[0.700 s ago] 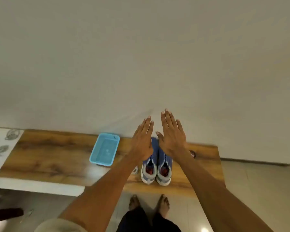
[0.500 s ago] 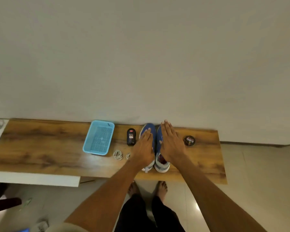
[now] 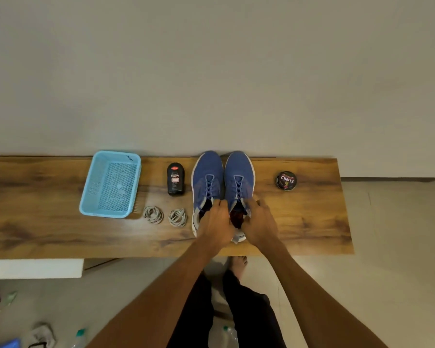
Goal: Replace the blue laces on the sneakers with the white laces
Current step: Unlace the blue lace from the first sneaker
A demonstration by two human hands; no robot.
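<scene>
Hands nearest: left hand (image 3: pixel 215 223) and right hand (image 3: pixel 258 221) both at the collar of the right-side sneaker (image 3: pixel 239 184), fingers curled in at the top of its lacing. Whether either actually pinches the blue laces (image 3: pixel 237 187) cannot be told; fingertips hide the ends.

Step in hand, by my reading: starting to unlace that shoe. To do it well, free the ends at the top eyelets first, then slacken each crossing in turn toward the toe, not yanking one end through. One hand should steady the shoe on the bench (image 3: pixel 312 222), since it stands loose against its mate.

Count, near to far:
- Two coiled pale laces (image 3: pixel 153 214), (image 3: pixel 177 217), side by side just left of the shoes, apart from each other. Presumably the white replacements.
- Two blue sneakers, touching, toes to the wall; left-side sneaker (image 3: pixel 206 177) fully laced in blue.
- One light blue basket (image 3: pixel 86 199), left.
- One black polish bottle (image 3: pixel 175 179), between basket and shoes.
- One round polish tin (image 3: pixel 286 180), right, well apart from the shoes.
</scene>
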